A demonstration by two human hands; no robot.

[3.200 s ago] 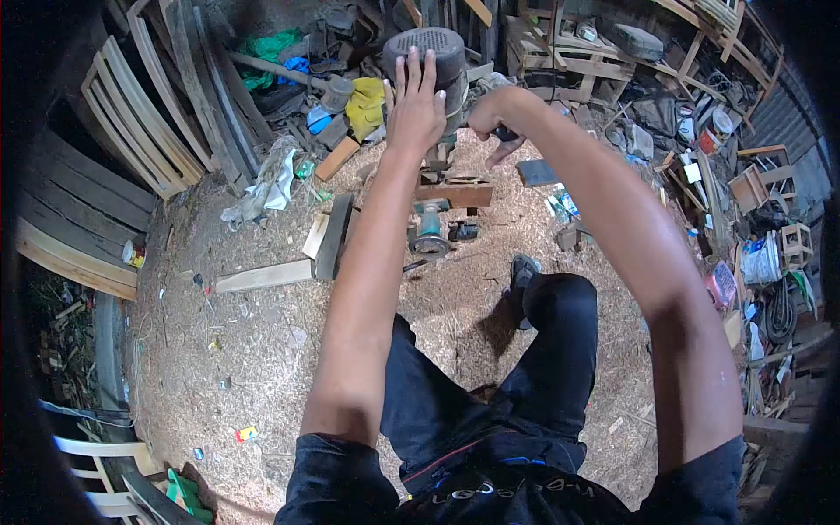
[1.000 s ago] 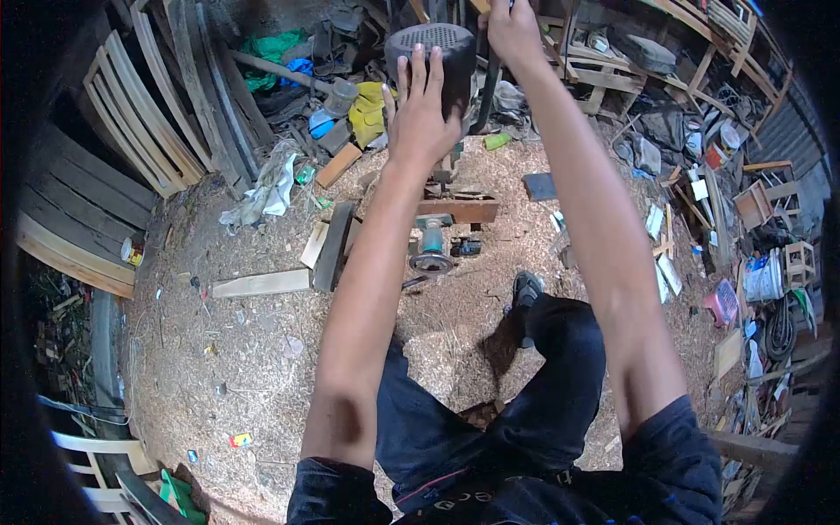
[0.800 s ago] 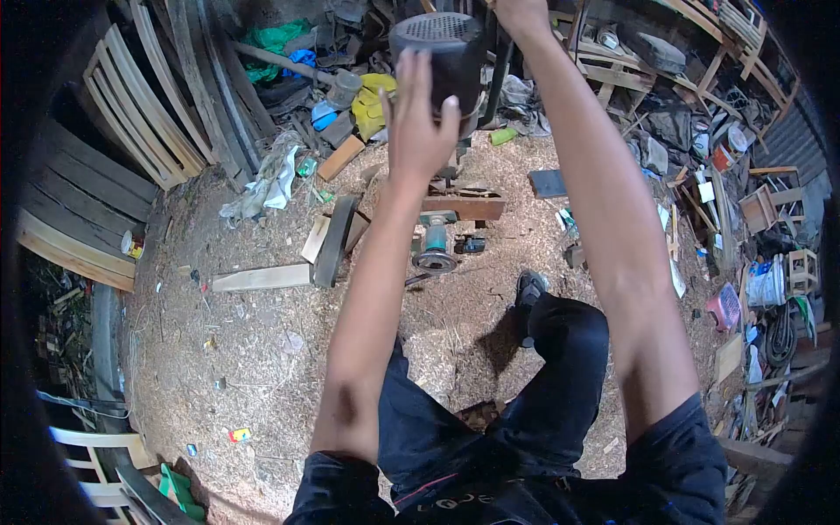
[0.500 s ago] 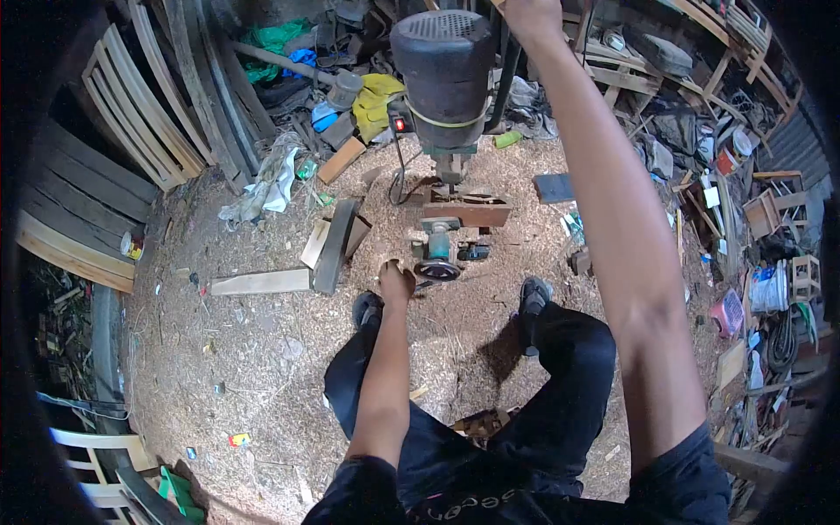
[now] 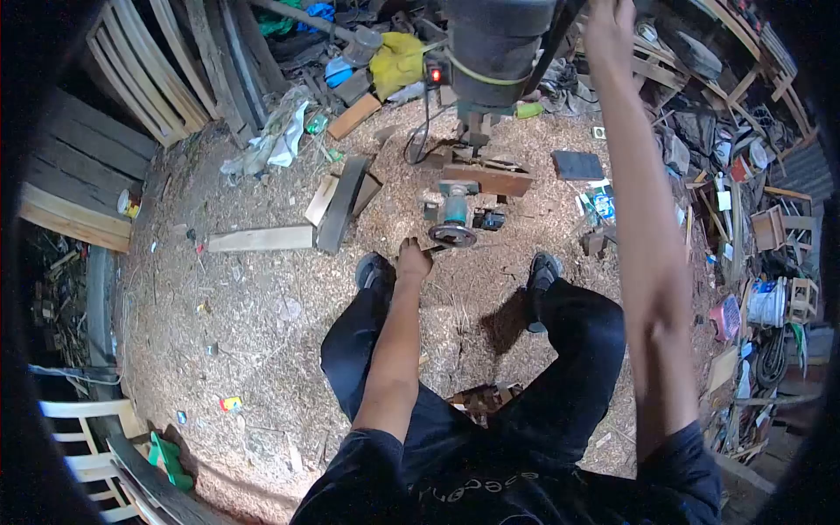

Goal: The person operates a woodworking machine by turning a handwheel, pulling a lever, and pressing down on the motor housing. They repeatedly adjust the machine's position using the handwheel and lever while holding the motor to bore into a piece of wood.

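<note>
A bench-drill-like machine [image 5: 499,52] with a dark motor housing stands in front of me, a yellowish band round it. Below its chuck [image 5: 475,131], a reddish-brown wooden piece [image 5: 494,179] lies across the green vise-like base [image 5: 455,208]. My left hand [image 5: 414,260] is closed round the crank handle beside the round handwheel [image 5: 452,234]. Raised at the top right of the machine, my right hand [image 5: 610,44] has curled fingers; what they hold is hidden near the picture's upper edge.
Wood shavings cover the floor [image 5: 262,324]. Left of the machine lie a dark plank [image 5: 343,206] and a pale board [image 5: 261,239]. A dark block [image 5: 577,164] lies to the right. Curved slats lean at the left; clutter and a white bucket [image 5: 766,302] line the right.
The view has tilted downward, so the machine sits higher and further right. My right hand has moved right relative to the machine. My left hand stays by the handwheel, with its wrist turned slightly.
</note>
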